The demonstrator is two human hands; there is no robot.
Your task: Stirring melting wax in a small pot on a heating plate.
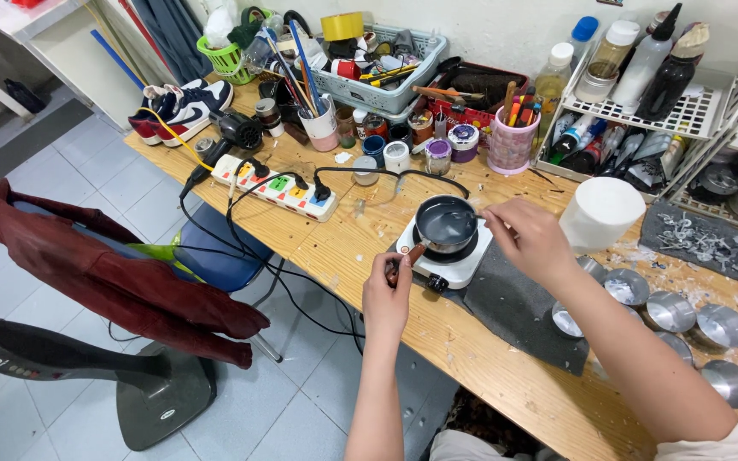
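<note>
Head view: two hands; left hand (pixel 386 294) grips one saucepan (pixel 446 224); one hotplate (pixel 454 260).

Both of the person's forearms are bare from the wrist up, with no watch, bracelet or glove on either one. The left hand (pixel 385 294) shows no ring on the fingers that face the camera, and its nails look short and unpainted. The right hand (pixel 533 239) is likewise bare of rings as far as the view tells. At the bottom right corner a pale, cream-coloured short sleeve covers the right upper arm. A strip of similar light cloth at the bottom edge is probably the same garment.
</note>
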